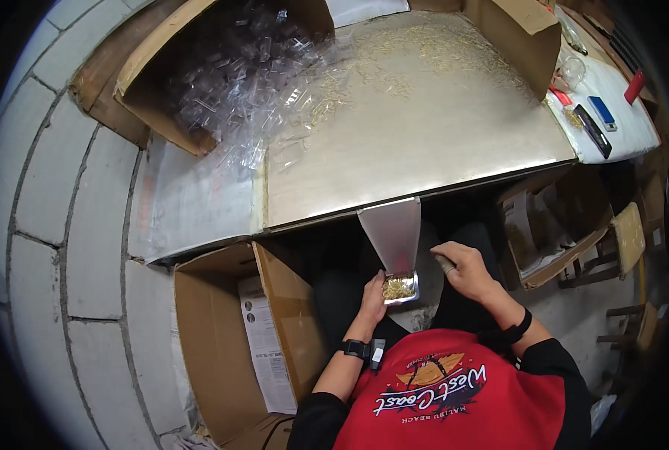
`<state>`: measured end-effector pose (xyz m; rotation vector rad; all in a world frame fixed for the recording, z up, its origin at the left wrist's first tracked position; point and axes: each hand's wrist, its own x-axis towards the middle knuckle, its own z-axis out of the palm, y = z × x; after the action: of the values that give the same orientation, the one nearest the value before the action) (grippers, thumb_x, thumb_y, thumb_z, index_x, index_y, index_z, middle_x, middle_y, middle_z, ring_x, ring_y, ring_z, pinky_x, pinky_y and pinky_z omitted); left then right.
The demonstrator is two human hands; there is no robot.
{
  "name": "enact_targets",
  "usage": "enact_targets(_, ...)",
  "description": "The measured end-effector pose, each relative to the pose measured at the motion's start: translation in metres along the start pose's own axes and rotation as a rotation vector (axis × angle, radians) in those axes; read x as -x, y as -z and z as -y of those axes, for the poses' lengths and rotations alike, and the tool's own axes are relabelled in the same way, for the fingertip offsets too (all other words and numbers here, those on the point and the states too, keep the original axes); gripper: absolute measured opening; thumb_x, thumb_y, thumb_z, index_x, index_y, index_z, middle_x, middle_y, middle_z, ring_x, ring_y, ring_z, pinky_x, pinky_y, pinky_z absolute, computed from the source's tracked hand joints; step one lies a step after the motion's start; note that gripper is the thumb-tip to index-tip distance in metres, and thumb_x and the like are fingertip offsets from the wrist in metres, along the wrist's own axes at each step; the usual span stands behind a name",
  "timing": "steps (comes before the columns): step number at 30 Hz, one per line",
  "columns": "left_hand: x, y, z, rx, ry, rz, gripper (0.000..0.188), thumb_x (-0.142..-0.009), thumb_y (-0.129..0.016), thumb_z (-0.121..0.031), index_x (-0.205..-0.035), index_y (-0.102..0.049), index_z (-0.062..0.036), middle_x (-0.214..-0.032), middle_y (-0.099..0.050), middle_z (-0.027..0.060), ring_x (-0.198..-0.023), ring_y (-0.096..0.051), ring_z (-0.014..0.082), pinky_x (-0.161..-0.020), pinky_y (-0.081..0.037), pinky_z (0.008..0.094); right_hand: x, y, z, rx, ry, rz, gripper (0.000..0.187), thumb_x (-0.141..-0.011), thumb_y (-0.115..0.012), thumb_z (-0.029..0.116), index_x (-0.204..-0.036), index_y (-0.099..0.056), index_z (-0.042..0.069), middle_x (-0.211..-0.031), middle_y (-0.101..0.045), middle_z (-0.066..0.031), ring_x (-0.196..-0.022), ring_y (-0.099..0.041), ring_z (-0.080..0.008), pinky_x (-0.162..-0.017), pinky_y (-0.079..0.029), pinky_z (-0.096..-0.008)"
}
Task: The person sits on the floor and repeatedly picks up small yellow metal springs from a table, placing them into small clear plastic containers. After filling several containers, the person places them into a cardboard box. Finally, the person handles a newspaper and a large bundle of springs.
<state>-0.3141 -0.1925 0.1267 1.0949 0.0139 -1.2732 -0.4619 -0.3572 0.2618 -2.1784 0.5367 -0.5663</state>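
Note:
My left hand (pixel 372 298) is closed around the side of a small shiny open box (pixel 416 290) over my lap. Many tiny gold-coloured pieces (pixel 399 288) lie in it. Directly above the box, the narrow lower end of a pale tapering chute (pixel 392 234) comes down from the table's front edge. My right hand (pixel 465 271) is raised to the right of the chute, apart from it and the box. Its fingers are curled together, with a pale wrap on one finger; whether they hold anything is too small to tell.
Gold-coloured pieces (pixel 402 64) are scattered over the metal-topped table (pixel 417 150). A tipped cardboard box (pixel 151 64) at the far left spills clear plastic cases (pixel 255 82). Cardboard boxes stand left (pixel 289 322) and right (pixel 533 283) of my legs. A blue item (pixel 601 112) lies far right.

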Motion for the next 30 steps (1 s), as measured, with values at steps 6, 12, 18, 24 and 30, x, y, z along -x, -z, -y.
enact_targets(6,0.02,0.007,-0.01,-0.113,0.083,0.1,0.033,-0.097,-0.044,-0.028,-0.106,-0.057,0.0006,-0.088,-0.065,0.0099,-0.068,-0.066,0.0174,-0.046,-0.054,0.0265,0.015,-0.011,-0.008,-0.067,-0.081,0.171,0.021,-0.081,-0.056,0.008,-0.101,-0.063,0.001,-0.094,-0.064,-0.0177,-0.088,-0.062,-0.0348,-0.077,-0.049,-0.0389)
enact_targets(12,0.039,-0.033,-0.074,-0.379,-0.023,0.194,0.028,-0.096,-0.043,-0.021,-0.103,-0.06,0.0,-0.088,-0.064,0.0085,-0.071,-0.064,0.0166,-0.047,-0.054,0.0283,0.008,-0.033,-0.018,-0.238,-0.18,0.252,0.025,-0.084,-0.061,0.022,-0.101,-0.067,0.004,-0.093,-0.068,-0.0148,-0.087,-0.067,-0.0253,-0.078,-0.051,-0.0334)
enact_targets(18,0.04,-0.071,-0.09,-0.329,-0.189,0.137,0.032,-0.096,-0.04,-0.022,-0.099,-0.057,0.0051,-0.084,-0.064,0.0155,-0.065,-0.066,0.0228,-0.045,-0.057,0.033,-0.008,-0.027,-0.003,-0.225,-0.095,-0.029,0.02,-0.081,-0.062,0.022,-0.091,-0.07,0.006,-0.085,-0.067,-0.0121,-0.079,-0.065,-0.0277,-0.072,-0.051,-0.0349)
enact_targets(24,0.041,-0.095,-0.088,-0.264,-0.235,0.104,0.033,-0.097,-0.037,-0.023,-0.098,-0.055,0.005,-0.082,-0.063,0.0144,-0.064,-0.065,0.0226,-0.044,-0.057,0.0327,-0.009,-0.02,0.003,-0.086,-0.048,-0.166,0.017,-0.084,-0.06,0.02,-0.09,-0.067,0.006,-0.087,-0.065,-0.0094,-0.081,-0.064,-0.0273,-0.07,-0.05,-0.0354)
enact_targets(30,0.046,-0.094,-0.097,-0.303,-0.23,0.159,0.033,-0.097,-0.038,-0.022,-0.101,-0.055,0.0061,-0.084,-0.063,0.0149,-0.065,-0.066,0.0221,-0.045,-0.057,0.0321,-0.016,-0.026,0.005,-0.414,-0.087,-0.254,0.013,-0.082,-0.062,0.011,-0.091,-0.065,0.004,-0.083,-0.064,-0.0112,-0.079,-0.063,-0.0275,-0.071,-0.049,-0.0338)
